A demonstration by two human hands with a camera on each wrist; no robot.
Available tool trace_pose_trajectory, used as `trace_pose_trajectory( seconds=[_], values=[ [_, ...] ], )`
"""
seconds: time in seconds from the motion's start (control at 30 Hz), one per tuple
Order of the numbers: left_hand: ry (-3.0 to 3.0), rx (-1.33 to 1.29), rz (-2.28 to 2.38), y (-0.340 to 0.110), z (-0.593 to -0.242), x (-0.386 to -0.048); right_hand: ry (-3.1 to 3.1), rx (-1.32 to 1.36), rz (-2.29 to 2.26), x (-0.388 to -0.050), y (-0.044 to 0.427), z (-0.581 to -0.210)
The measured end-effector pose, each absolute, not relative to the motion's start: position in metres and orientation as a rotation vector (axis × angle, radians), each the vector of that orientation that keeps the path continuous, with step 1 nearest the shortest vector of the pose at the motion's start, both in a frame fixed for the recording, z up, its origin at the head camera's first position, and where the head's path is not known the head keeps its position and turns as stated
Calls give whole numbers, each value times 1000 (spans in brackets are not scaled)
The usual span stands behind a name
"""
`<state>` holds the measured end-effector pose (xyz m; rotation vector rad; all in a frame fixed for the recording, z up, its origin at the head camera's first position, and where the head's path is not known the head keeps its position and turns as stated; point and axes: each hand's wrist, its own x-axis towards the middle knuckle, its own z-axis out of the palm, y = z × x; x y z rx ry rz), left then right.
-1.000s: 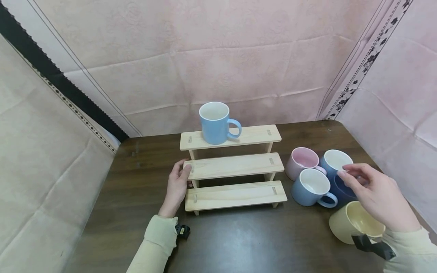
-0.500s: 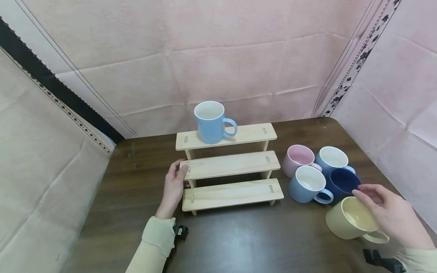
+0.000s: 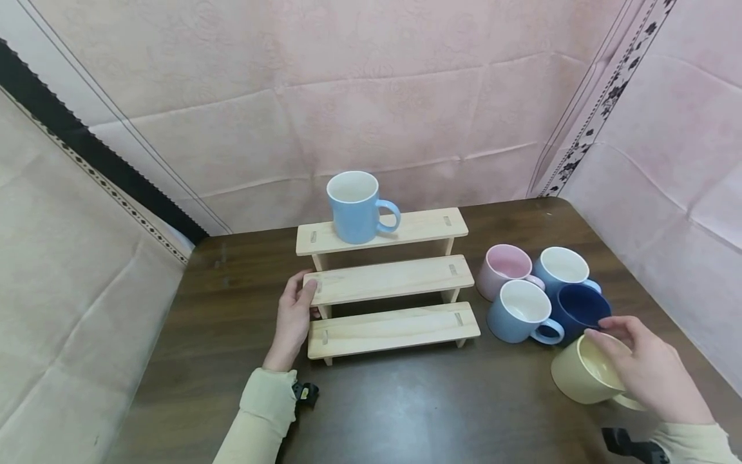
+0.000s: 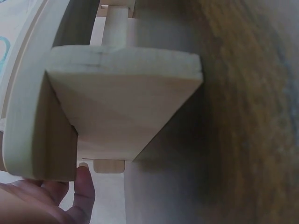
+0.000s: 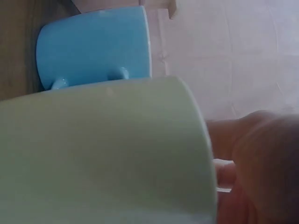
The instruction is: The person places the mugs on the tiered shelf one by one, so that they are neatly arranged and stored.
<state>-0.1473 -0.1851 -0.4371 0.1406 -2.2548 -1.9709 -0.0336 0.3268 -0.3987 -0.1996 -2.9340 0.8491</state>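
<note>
The left hand (image 3: 292, 325) grips one three-step pale wooden rack (image 3: 394, 280). Among six cylindrical mugs (image 3: 352, 222), the right hand (image 3: 652, 370) is at the single yellow mug (image 3: 575, 374); its grip I cannot tell.

On the dark-brown wooden table (image 3: 394, 412) stands a pale three-tier wooden shelf (image 3: 394, 328), a sky-blue ceramic mug (image 3: 351, 218) upright on its top tier, left of the middle. Right of the shelf, a pink ceramic mug (image 3: 494, 277) and a mid-blue ceramic mug (image 3: 547, 278) stand behind a grey-blue ceramic mug (image 3: 513, 317) and a navy ceramic mug (image 3: 578, 308); a pale-yellow mug (image 3: 581, 375) is foremost.
</note>
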Motion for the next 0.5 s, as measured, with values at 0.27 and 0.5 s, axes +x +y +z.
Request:
trace_pose_trajectory(
  seconds=[0.27, 0.5],
  values=[
    [-2253, 143, -1970, -184, -437, -147, -2967, -237, 815, -32, 327, -403],
    [-2232, 138, -1965, -184, -438, -147, -3045, -255, 817, -32, 326, -401]
  ],
)
